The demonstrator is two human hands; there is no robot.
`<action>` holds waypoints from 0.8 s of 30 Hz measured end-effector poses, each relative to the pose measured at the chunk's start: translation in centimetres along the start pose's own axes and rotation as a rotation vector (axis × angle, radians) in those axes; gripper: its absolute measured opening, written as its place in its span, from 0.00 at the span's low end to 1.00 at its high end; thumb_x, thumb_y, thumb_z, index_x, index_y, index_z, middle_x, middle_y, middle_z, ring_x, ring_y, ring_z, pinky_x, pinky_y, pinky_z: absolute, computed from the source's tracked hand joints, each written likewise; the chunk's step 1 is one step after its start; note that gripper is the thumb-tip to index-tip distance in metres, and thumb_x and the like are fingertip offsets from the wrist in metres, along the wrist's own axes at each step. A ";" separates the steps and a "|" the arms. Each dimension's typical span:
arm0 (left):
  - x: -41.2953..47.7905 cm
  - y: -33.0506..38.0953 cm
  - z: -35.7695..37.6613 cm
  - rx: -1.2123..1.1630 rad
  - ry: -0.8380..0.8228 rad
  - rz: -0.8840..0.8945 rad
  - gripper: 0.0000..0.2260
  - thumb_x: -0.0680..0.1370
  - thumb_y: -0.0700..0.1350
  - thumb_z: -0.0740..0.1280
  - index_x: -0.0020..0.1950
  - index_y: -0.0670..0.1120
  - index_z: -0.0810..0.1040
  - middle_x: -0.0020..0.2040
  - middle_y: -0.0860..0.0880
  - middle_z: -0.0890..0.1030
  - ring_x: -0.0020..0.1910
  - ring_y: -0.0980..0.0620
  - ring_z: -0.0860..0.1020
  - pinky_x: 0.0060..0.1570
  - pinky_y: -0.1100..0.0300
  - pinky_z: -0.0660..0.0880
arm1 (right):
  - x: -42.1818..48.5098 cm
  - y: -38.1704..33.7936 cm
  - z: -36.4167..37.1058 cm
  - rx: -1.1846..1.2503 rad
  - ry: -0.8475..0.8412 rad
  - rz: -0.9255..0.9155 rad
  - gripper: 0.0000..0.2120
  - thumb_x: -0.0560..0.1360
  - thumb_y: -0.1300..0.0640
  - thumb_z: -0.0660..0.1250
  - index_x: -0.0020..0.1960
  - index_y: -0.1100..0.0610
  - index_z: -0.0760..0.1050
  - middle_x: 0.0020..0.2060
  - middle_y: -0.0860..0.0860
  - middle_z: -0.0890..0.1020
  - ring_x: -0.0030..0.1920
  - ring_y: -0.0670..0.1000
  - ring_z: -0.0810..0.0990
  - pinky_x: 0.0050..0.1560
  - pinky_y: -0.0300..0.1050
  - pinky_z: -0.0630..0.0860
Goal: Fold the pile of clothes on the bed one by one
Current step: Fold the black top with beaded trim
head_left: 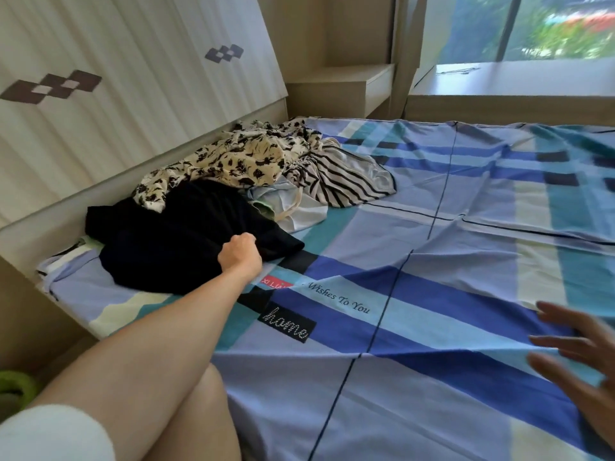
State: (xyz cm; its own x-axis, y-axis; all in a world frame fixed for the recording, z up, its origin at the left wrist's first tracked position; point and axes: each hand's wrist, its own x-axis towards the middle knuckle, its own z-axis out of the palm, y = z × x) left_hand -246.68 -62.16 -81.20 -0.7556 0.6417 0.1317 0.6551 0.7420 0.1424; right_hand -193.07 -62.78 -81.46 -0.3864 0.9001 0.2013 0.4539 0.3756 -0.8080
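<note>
Left hand (240, 252) grips the black garment (173, 237); right hand (580, 357) hovers spread, well apart.

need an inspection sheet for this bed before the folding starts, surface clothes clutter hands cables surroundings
surface: plaid blue sheet, wrinkled
job's things: all unfolded, heaped by the headboard: black garment nearest, floral garment behind it, striped garment to the right, pale blue garment between them
clutter: green thing off the bed at lower left, blurred
hands: left hand grips the black garment's edge; right hand open, fingers spread over the sheet
cables: nothing seen
surroundings: shelf in the corner, window beyond the bed
</note>
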 end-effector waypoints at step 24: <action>-7.5 10.8 -7.5 -0.869 -0.138 0.244 0.18 0.73 0.31 0.61 0.55 0.45 0.84 0.48 0.43 0.84 0.48 0.44 0.81 0.45 0.57 0.76 | 3.1 -6.9 6.7 0.144 -0.019 0.040 0.32 0.70 0.53 0.77 0.70 0.43 0.69 0.60 0.43 0.79 0.55 0.45 0.84 0.60 0.54 0.79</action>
State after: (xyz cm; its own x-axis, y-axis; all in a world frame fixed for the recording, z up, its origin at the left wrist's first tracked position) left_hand -233.89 -60.46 -73.28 -0.5525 0.8208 0.1447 0.5289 0.2111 0.8220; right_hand -202.79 -64.06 -78.96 -0.3863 0.9087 0.1582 0.3501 0.3031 -0.8863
